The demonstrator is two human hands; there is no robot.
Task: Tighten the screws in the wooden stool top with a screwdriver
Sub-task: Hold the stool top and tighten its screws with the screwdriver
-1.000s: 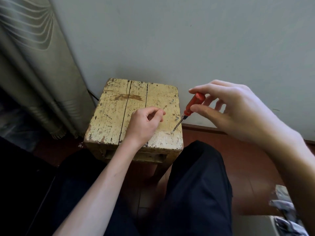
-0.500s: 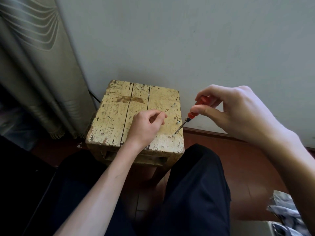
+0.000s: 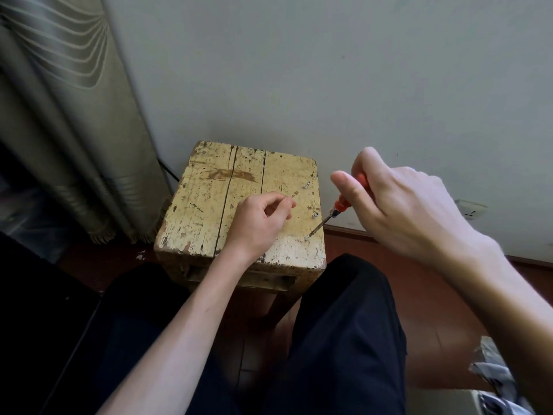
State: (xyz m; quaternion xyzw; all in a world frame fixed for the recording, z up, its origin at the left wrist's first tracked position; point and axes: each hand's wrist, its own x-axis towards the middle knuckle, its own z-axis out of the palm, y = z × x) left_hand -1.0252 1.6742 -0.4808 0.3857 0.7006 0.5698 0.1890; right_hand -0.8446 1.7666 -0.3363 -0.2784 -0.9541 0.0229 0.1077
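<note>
Screwdriver [image 3: 338,208] judged light, stiff and slim; best held by the orange handle, where the right grip [image 3: 404,211] was closed round it. Long axis tilted: handle up and right, tip down-left on a screw [image 3: 307,236] near the stool top's [image 3: 206,214] near right corner. Left grip [image 3: 258,227] rested curled on the top; any pinch could not be told.
</note>
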